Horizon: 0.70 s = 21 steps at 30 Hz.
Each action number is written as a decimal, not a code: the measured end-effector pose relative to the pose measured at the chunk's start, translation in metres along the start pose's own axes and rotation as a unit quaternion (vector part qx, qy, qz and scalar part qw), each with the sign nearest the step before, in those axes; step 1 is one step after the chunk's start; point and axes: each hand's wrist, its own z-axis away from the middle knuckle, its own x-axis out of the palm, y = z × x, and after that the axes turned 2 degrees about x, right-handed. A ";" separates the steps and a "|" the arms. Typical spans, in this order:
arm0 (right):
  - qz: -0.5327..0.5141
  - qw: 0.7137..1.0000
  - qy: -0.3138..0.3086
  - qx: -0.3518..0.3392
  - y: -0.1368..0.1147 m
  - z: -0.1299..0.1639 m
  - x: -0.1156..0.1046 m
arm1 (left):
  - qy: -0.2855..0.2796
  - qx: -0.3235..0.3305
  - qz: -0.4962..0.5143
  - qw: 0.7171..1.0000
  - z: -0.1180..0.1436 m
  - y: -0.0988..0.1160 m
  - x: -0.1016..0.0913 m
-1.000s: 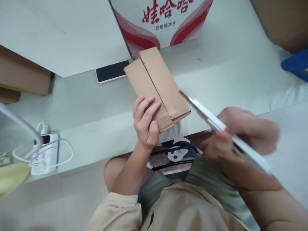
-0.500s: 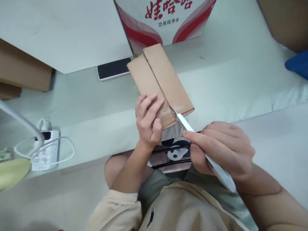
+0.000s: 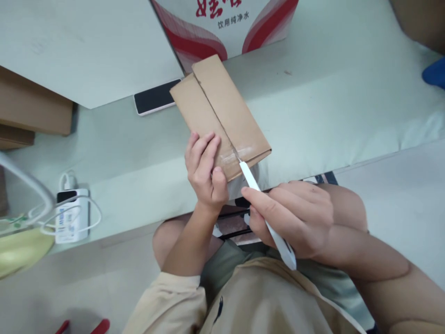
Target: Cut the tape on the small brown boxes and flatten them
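Observation:
My left hand [image 3: 204, 172] grips the near left corner of a flat brown cardboard box [image 3: 222, 106], held above my lap. Its two flaps meet in a centre seam with clear tape over the near end. My right hand [image 3: 295, 218] is closed around a white utility knife [image 3: 266, 215]. The knife's blade tip rests on the taped seam at the box's near edge, just right of my left fingers.
A black phone [image 3: 153, 96] lies on the pale surface behind the box. A red and white printed carton [image 3: 222, 23] stands beyond it. A white power bank [image 3: 71, 215] with a looped cable sits at the left, near stacked brown cardboard [image 3: 31, 109]. A blue object [image 3: 434, 73] shows at the right edge.
My right hand swung the knife in from the right and set its blade on the taped seam. The box and my left hand shifted slightly left.

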 end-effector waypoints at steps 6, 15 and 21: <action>0.107 0.988 0.071 -0.086 -0.001 -0.001 0.015 | -0.019 0.028 -0.059 0.998 0.001 -0.003 0.002; 0.079 0.983 0.118 -0.120 0.010 0.006 0.009 | -0.033 0.031 -0.046 0.998 0.006 -0.006 -0.003; 0.063 0.978 0.118 -0.163 0.026 0.007 0.017 | -0.028 0.010 -0.019 0.999 0.009 -0.009 -0.002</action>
